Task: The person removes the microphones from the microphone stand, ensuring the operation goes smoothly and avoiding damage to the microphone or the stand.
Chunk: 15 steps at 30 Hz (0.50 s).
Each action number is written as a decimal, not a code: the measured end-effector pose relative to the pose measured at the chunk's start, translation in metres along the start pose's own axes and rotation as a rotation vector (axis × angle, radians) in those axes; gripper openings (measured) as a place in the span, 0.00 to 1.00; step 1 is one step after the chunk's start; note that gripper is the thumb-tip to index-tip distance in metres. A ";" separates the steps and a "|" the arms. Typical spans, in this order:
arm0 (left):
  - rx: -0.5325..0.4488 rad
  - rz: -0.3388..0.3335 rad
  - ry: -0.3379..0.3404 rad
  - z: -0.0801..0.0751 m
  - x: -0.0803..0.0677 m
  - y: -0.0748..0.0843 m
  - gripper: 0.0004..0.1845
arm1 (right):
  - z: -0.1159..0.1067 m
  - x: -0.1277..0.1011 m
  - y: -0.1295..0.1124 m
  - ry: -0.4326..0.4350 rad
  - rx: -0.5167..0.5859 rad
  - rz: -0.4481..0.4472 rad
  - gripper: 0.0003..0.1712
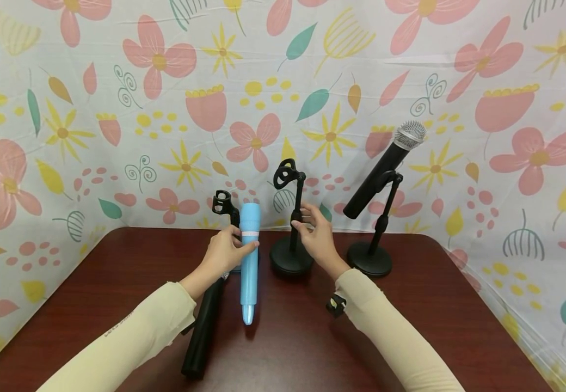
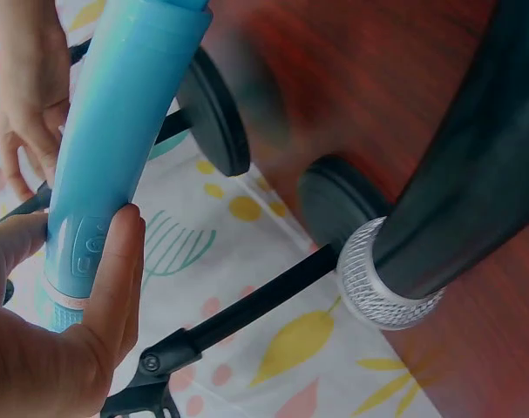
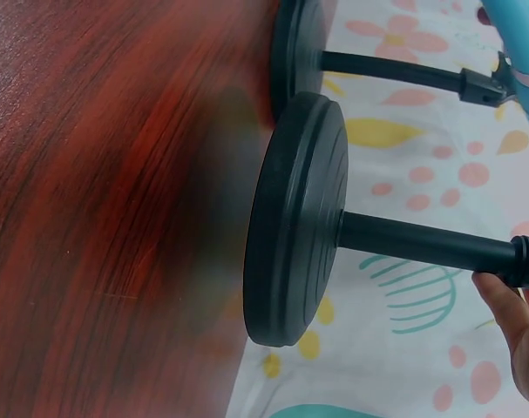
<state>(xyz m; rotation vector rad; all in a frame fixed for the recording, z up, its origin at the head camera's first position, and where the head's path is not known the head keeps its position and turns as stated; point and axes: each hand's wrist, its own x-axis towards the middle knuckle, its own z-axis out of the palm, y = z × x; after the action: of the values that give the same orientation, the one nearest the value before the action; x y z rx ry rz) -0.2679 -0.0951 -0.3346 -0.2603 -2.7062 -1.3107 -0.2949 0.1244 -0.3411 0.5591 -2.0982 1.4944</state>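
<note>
My left hand (image 1: 221, 255) pinches a light blue microphone (image 1: 249, 272) between thumb and fingers, its grille end up, in front of the left stand. With its fingertips at the collar on the pole, my right hand (image 1: 318, 235) holds the middle black microphone stand (image 1: 290, 263). That stand's clip (image 1: 285, 174) has no microphone in it. The left microphone stand (image 1: 222, 202) also has a bare clip; the blue microphone and my hand partly hide its pole and base. In the left wrist view the blue microphone (image 2: 116, 148) shows small buttons beside my fingers.
A black microphone (image 1: 204, 329) with a silver grille lies on the brown table (image 1: 283, 354) by my left forearm. At right, another black microphone (image 1: 378, 177) sits tilted in the clip of the right stand (image 1: 369, 258). A flowered cloth (image 1: 332, 136) hangs behind the table.
</note>
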 end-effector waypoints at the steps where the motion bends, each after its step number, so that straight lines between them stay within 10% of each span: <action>1: -0.001 -0.005 -0.005 0.001 -0.001 -0.001 0.25 | 0.000 0.000 0.000 0.002 0.001 -0.004 0.24; 15: 0.026 -0.021 -0.037 0.009 -0.012 -0.019 0.23 | 0.003 -0.001 -0.002 -0.003 0.010 -0.003 0.25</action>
<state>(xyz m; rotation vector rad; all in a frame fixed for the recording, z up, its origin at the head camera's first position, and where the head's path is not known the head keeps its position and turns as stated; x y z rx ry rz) -0.2602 -0.1006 -0.3573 -0.2568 -2.7622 -1.2877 -0.2934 0.1208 -0.3415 0.5687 -2.0927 1.5040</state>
